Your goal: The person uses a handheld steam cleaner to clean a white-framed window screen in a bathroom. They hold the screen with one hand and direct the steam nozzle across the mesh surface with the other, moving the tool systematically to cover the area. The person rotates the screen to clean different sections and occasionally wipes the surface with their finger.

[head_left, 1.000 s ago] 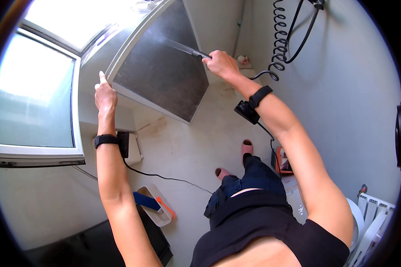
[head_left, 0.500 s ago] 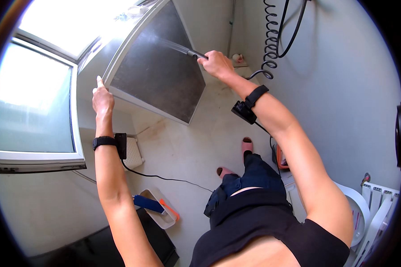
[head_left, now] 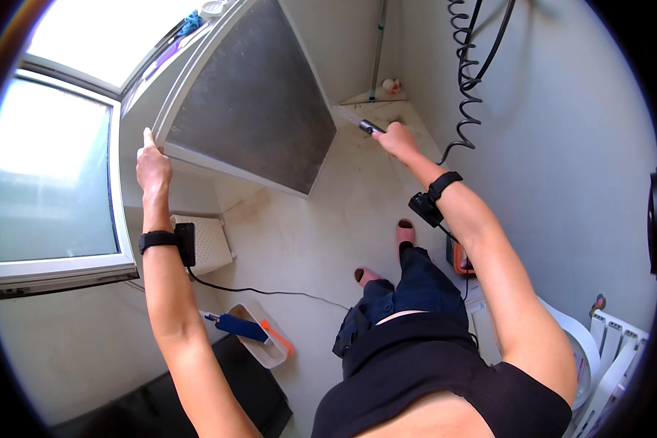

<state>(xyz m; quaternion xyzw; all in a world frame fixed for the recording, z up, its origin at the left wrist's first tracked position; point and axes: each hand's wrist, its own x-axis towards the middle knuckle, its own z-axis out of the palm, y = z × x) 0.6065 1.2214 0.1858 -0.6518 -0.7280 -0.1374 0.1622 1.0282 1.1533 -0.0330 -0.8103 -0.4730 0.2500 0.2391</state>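
- Your left hand (head_left: 154, 169) is at the lower left corner of the large dark-grey mesh panel in a pale frame (head_left: 252, 95) – index finger stretched out, the other fingers mostly hidden, so I cannot tell whether that grip is clamped.
- The panel stands tilted near the open frosted window (head_left: 55, 171); its top runs out past the upper edge.
- Your right hand (head_left: 398, 140) has its grip clamped on the slim black-and-silver spray handle (head_left: 372, 127), which is well apart from your left hand, just right of the panel; the handle's rear end is inside your fist, and the whitish spray at its tip is faint.
- The black coiled hose (head_left: 466, 95) dips behind your right forearm – where it joins is hidden.
- Your left wrist's black device covers part of the white perforated box (head_left: 201, 244).
- Your right forearm partly hides the orange-red container (head_left: 460, 261).
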